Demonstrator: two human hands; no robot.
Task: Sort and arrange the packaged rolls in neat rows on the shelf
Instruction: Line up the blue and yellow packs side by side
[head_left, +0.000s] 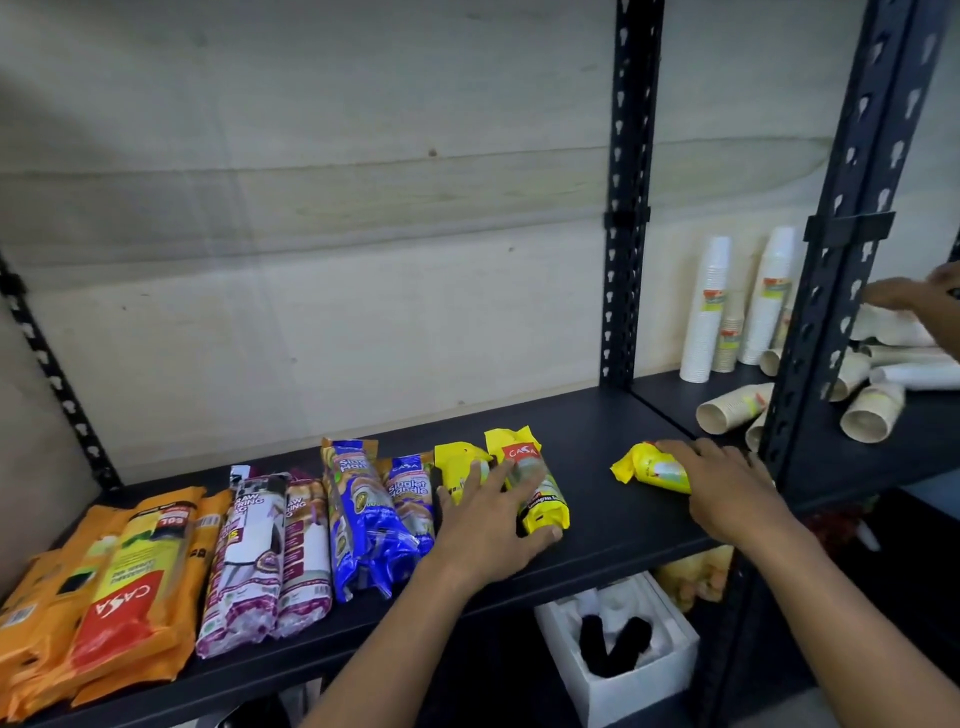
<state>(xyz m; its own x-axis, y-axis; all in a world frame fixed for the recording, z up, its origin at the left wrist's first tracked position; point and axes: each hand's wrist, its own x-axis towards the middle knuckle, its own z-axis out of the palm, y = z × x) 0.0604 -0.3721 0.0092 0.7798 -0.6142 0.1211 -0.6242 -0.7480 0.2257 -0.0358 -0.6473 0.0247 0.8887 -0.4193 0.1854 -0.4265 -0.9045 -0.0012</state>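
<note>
Yellow rolls on the black shelf (597, 431): two lie side by side mid-shelf (523, 453), and the left hand (483, 525) rests on them with fingers spread flat. A third yellow roll (649, 470) lies apart to the right, and the right hand (727, 488) rests on its end, fingers loosely spread over it and not pinching. Left of the pair lie blue rolls (363, 514), purple rolls (254, 561) and orange packs (119, 582); cup stacks (706, 312) stand in the next bay.

Left hand (488, 512), right hand (727, 483) on yellow rolls (545, 514), black shelf (597, 447).
</note>
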